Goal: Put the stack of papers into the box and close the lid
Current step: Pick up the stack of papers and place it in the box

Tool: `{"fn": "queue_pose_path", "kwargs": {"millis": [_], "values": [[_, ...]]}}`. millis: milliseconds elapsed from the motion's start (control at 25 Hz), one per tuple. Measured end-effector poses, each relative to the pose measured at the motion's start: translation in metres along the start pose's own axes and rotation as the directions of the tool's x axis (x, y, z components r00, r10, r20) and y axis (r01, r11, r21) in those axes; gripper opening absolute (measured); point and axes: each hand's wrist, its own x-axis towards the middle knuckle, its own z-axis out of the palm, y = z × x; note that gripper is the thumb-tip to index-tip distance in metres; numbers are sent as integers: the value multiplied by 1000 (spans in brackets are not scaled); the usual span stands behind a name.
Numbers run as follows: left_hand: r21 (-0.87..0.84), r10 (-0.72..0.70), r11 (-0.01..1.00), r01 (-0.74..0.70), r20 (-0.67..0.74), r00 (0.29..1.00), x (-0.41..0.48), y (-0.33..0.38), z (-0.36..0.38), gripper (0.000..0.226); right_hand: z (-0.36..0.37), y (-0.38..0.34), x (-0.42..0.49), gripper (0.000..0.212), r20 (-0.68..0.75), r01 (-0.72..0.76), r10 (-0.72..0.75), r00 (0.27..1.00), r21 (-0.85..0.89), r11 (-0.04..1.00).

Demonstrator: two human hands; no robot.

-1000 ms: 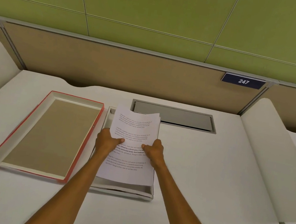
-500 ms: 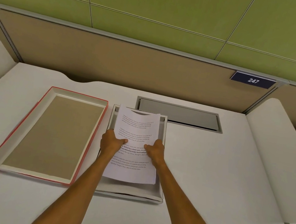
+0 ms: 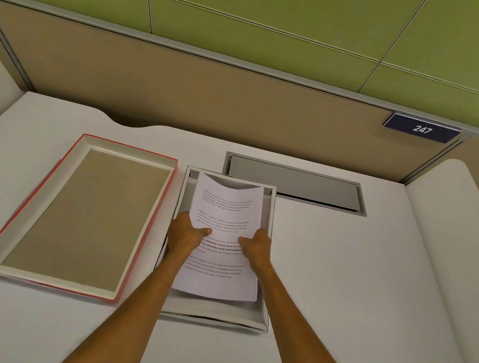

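Well to the left of the grip, the lid (image 3: 84, 215) lies upside down on the white desk (image 3: 340, 289), its red outer rim showing around a pale inner wall and a brown cardboard floor. Its right long edge runs just beside the left wall of the box (image 3: 213, 314), which sits open and grey-white directly under the hands.

The left hand (image 3: 185, 235) clasps the left edge of the stack of papers (image 3: 227, 210) about halfway along its length, thumb lying across the printed top sheet, the fingers tucked below and out of sight. The stack is held within the outline of the box, lengthwise, its far end sagging downward in a curve toward the far wall and its near end ending short of the near wall, so a strip of the floor of the box shows beneath it. Whether the underside touches that floor cannot be told.

The right hand (image 3: 256, 247) grips the opposite edge at the same height, thumb on top pointing inward, close to the right wall of the box.

Beyond the grip and to its right, a grey metal flap (image 3: 294, 183) is set into the desk, touching nothing. Farther right, on the tan partition (image 3: 183, 89), hangs a dark blue plate (image 3: 421, 129) reading 247.
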Motion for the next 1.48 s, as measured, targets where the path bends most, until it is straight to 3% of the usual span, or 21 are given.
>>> {"fn": "queue_pose_path", "kwargs": {"millis": [360,480,680,840,1000,1200,1480], "values": [[32,-28,999,28,-4,1000,3,-5,-1,46,0,2,3,31,-15,-35,34,999,-32,999],[45,-17,999,19,-29,999,1,-7,-1,50,-3,2,-1,20,-63,-18,14,998,-66,998],[180,112,980,-91,-114,987,-11,-6,1,51,-5,1,-5,18,-86,-43,38,996,-55,998],[251,78,966,-55,-85,993,-8,-5,-4,56,-15,-3,-3,16,-33,-82,81,996,-55,995],[115,-9,993,6,23,1000,6,-6,-17,54,-27,-2,3,26,1,-133,133,991,51,990],[-24,-40,999,41,55,998,5,-12,-20,50,-30,-1,2,30,28,-160,158,987,112,981],[-28,-65,997,66,33,997,3,-15,-12,62,-29,-1,2,24,24,-184,183,983,147,972]]}}
